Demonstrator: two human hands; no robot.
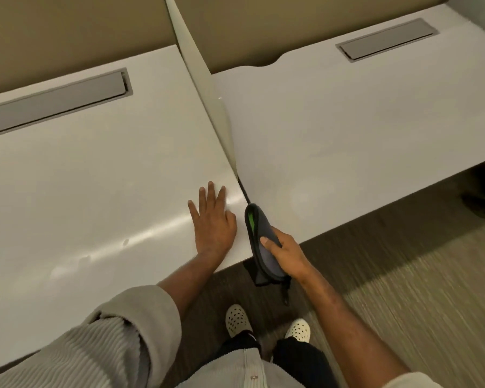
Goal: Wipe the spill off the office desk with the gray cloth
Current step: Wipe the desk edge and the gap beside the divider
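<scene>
My right hand [284,253] grips a folded gray cloth [261,242] with a green inner edge, held upright over the gap between two white desks at their front edge. My left hand [212,219] lies flat on the left desk [95,177], fingers spread, near its right front corner, holding nothing. A few small wet droplets [125,242] show on the left desk along a glossy streak, left of my left hand. The cloth is beside my left hand and off the desk surface.
The right desk [361,121] adjoins the left one, split by a thin upright divider panel [205,88]. Each desk has a gray cable flap [56,103] near the back. Beige partition behind. Carpet floor and my white perforated shoes [237,320] below.
</scene>
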